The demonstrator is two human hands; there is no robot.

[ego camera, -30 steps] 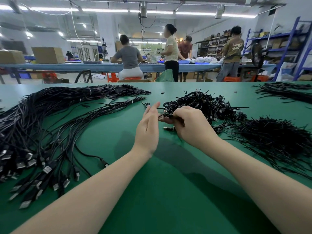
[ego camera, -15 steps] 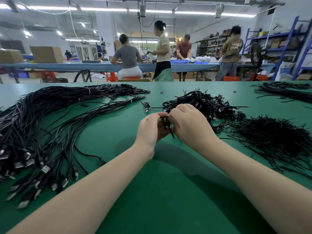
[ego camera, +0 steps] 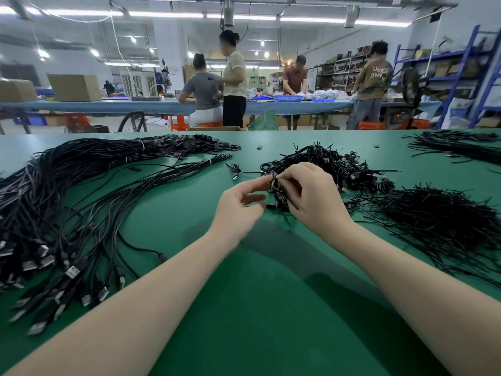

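Coiled cable [ego camera: 279, 192] clamped in curled grip of right hand [ego camera: 320, 202], centre frame, just above table [ego camera: 244, 308]. Left hand [ego camera: 238, 210] half-curled, index at coil's top; pinch unclear. Keep loops tight, clear of pile [ego camera: 339, 164] behind.

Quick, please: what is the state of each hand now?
Left hand: fingers touch the coiled cable; grip unclear.
Right hand: holds the coiled cable.

Both forearms bare, converging from the lower corners toward centre; right hand [ego camera: 317, 198] has fingers curled, gripping a cable coil [ego camera: 278, 189]; left hand [ego camera: 240, 206] has index stretched to the coil's top, thumb apart below, other fingers loosely curled.
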